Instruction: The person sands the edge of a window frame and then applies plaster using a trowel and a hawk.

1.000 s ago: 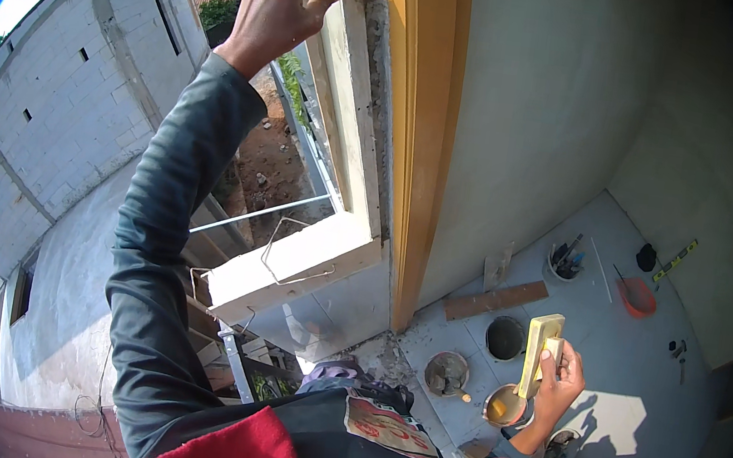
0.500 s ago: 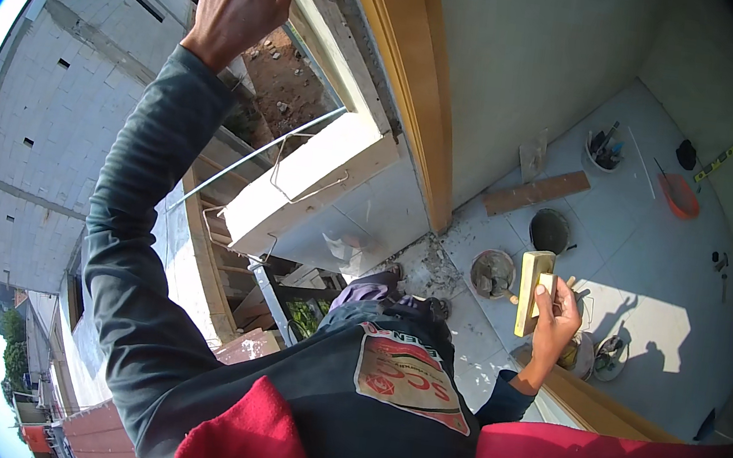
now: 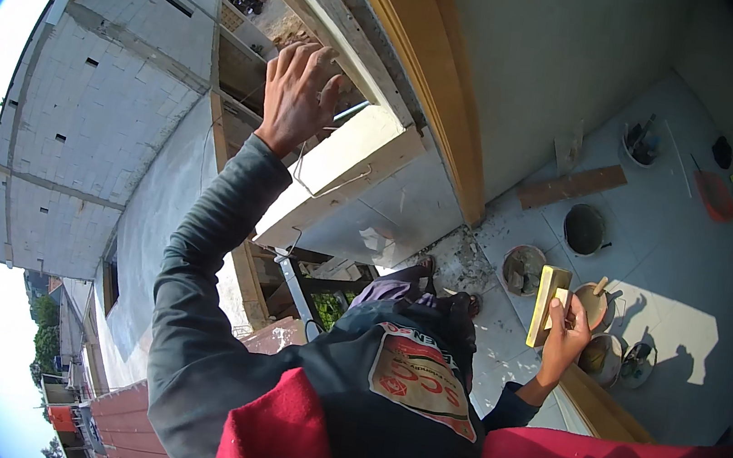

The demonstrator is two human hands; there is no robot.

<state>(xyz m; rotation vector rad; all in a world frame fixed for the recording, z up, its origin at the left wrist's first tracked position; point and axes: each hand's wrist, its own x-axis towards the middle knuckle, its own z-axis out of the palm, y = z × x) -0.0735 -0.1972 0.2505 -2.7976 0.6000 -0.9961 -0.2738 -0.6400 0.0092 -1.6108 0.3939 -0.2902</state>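
My right hand (image 3: pixel 565 338) is closed around the handle of a yellow plastering float (image 3: pixel 545 308), held upright at the right with its long flat face turned to the left. On the other side, my left hand (image 3: pixel 297 97) is raised with its fingers stretched out and the thumb apart, holding nothing. It appears in front of the outer edge of a pale ledge (image 3: pixel 350 156), below a long concrete sill (image 3: pixel 354 31). Whether it touches either of them I cannot tell. Bent wires (image 3: pixel 335 187) stick out from the ledge's side.
A yellow-brown wooden frame (image 3: pixel 455 103) runs beside the sill. On the tiled floor stand a dark bucket (image 3: pixel 584 228), a bucket of mortar (image 3: pixel 523 268), a tool bucket (image 3: pixel 639 148) and a red basin (image 3: pixel 715 196). A plank (image 3: pixel 573 188) lies by the wall. Outside, a block-walled building (image 3: pixel 93 104) rises.
My left hand has come down and inward from the sill. The view has shifted, so the room sits further right. My right hand still grips the float, now tilted slightly.
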